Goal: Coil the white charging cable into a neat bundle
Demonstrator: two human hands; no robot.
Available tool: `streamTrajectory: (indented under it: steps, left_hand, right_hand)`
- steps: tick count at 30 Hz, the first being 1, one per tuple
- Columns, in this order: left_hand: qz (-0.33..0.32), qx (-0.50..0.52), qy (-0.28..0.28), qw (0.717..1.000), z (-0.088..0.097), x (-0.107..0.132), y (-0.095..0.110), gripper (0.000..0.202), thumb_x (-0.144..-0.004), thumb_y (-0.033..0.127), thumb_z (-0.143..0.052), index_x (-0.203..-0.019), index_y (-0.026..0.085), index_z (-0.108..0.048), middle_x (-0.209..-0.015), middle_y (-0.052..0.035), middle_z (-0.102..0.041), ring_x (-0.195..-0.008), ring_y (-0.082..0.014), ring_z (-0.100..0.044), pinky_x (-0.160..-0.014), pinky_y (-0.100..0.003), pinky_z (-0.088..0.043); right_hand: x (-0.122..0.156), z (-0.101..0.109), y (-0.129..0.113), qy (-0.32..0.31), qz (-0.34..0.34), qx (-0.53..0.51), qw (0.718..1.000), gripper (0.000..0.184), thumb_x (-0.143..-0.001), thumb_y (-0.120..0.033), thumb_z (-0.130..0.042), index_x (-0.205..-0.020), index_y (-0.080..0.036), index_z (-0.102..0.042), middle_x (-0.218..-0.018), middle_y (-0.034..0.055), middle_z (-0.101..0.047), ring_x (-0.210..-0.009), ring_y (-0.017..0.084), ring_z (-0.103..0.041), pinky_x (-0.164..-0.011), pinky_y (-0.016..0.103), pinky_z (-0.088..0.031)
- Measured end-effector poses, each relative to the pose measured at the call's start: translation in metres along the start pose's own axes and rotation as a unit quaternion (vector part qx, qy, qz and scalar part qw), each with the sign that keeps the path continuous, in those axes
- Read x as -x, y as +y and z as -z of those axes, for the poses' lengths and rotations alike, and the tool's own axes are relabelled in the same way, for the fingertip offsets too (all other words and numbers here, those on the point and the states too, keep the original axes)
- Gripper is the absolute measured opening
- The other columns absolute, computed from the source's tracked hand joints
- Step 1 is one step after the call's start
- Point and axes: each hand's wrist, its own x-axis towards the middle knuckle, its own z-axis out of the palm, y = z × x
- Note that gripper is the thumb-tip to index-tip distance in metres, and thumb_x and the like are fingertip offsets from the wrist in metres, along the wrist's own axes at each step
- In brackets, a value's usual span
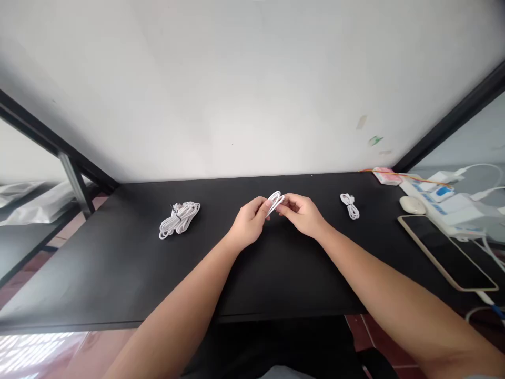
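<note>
Between my two hands, over the middle of the black table, is a looped white cable [275, 200]. My left hand [252, 218] is closed on the loops, thumb on top. From the other side my right hand [302, 211] pinches the same cable with thumb and fingers; its fingertips are partly hidden. To the left lies a pile of bundled white cables [179, 218] with dark ties around it. A single small white cable bundle [350, 206] rests on the table to the right of my right hand.
At the right end of the black table [118, 263] are a power strip [428, 197] with plugged-in chargers, a white mouse [412, 205], a phone [447, 252] on a cable and a small pink-and-white box [387, 176]. A white wall [236, 95] stands behind, with black frame bars at both sides.
</note>
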Motion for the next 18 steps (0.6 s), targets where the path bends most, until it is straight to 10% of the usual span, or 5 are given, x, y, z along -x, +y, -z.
streamTrajectory:
  steps: [18]
  left_hand:
    - [-0.021, 0.041, 0.023, 0.999, 0.0031, -0.0036, -0.0082, 0.032, -0.092, 0.043, -0.061, -0.105, 0.017, -0.072, -0.091, -0.008, -0.073, -0.078, -0.0175, -0.067, -0.07, -0.03, -0.052]
  right_hand:
    - [-0.0052, -0.0006, 0.0074, 0.035, -0.045, -0.169, 0.984, 0.028, -0.088, -0.047, -0.069, -0.087, -0.022, -0.059, -0.077, 0.0004, -0.07, -0.069, 0.015, -0.067, -0.064, 0.029, -0.055]
